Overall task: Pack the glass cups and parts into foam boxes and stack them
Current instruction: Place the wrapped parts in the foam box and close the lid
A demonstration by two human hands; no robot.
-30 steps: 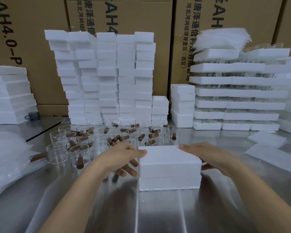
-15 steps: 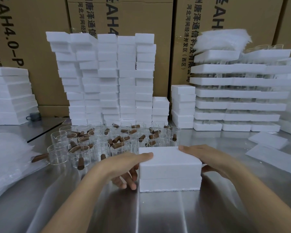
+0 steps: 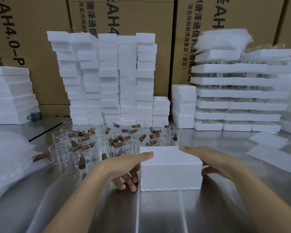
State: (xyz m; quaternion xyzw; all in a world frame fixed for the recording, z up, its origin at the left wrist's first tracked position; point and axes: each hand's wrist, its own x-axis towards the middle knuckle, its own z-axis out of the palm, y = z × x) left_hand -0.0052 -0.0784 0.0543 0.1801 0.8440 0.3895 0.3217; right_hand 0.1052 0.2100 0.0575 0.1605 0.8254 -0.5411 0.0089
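On the steel bench (image 3: 158, 214) we see glass cups (image 3: 97, 142) with brown handles crowded at the left. Our left hand (image 3: 129, 167) clasps the left side of a closed foam box (image 3: 170, 167), thumb on top; our right hand (image 3: 207, 158) clasps its right side. The box rests on the bench, just before the cups.

Left hand (image 3: 124, 167) and right hand (image 3: 208, 158), palms inward

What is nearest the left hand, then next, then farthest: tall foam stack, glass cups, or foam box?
1. foam box: held by the left hand.
2. glass cups: just behind it.
3. tall foam stack: at the back.
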